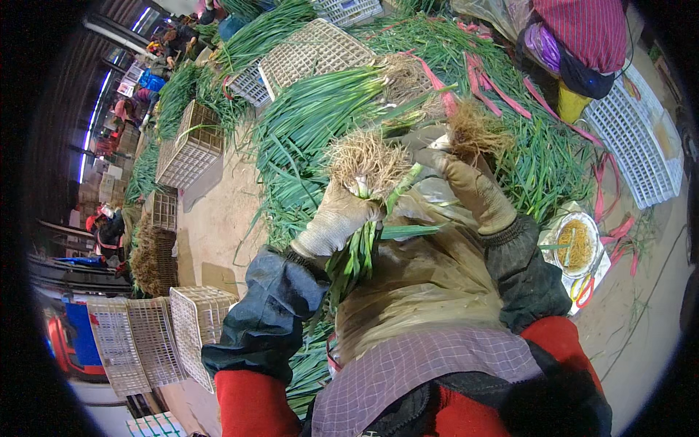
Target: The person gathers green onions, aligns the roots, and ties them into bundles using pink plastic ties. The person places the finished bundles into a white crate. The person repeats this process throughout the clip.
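My left hand [347, 216], in a pale knit glove, grips a bunch of green allium stalks [357, 251]. The bunch's tangled roots [368, 164] point up and its leaves hang below my fist. My right hand [469, 183], in a soiled glove, is closed around the white base of another stalk or small cluster, whose brown roots [478, 131] stick out beyond the fingers. How many stalks it holds is hidden. Beyond both hands lies a heap of rooted stalks [317, 114]. A brownish plastic apron [420, 273] covers my lap below them.
An upturned plastic crate [317, 49] stands behind the heap. Pink ties [486, 82] trail over loose greens. At right, a white bowl of thin yellow bands [573, 246] sits near scissors [584, 292] and a white crate [633, 136]. Another person [584, 33] is close by; more crates [202, 322] stand left.
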Action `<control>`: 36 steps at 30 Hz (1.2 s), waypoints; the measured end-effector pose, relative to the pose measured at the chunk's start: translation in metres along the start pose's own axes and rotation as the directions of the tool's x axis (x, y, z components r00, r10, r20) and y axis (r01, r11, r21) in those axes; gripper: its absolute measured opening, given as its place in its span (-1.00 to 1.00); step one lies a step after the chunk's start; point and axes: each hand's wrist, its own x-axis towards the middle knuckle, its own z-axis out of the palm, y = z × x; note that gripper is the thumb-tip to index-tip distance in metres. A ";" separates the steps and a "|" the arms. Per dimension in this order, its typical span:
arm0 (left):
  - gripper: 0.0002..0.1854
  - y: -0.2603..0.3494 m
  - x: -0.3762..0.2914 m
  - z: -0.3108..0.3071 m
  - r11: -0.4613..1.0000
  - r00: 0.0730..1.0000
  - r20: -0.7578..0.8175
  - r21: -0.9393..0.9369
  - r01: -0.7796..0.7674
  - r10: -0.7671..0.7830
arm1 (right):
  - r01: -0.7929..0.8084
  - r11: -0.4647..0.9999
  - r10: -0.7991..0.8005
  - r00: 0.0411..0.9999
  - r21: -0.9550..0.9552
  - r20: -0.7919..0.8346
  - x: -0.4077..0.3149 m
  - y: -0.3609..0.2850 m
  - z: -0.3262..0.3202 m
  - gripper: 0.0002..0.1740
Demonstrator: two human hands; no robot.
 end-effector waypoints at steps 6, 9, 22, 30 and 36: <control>-0.42 0.007 0.004 0.011 0.917 0.995 -0.101 0.397 0.044 -0.004 | -0.316 0.945 0.321 0.945 -0.085 0.056 -0.017 0.024 0.035 -0.57; -0.48 -0.005 0.008 0.011 0.913 0.995 -0.095 0.406 0.043 -0.005 | -0.367 0.897 0.345 0.930 0.244 0.131 -0.028 0.047 0.047 -0.68; -0.47 0.002 -0.003 0.004 0.992 0.967 -0.253 0.125 0.000 0.031 | -0.545 0.672 0.525 0.828 0.501 0.197 -0.032 0.004 -0.025 -0.81; -0.28 0.008 -0.014 -0.027 0.984 0.982 -0.052 0.012 0.180 -0.179 | -0.297 0.608 0.278 0.948 -0.736 -0.153 -0.033 0.006 -0.060 -0.42; -0.19 0.009 -0.014 -0.023 0.999 0.993 -0.113 0.025 0.029 -0.026 | -0.267 0.963 0.259 0.900 -0.026 0.350 -0.006 -0.015 0.033 -0.67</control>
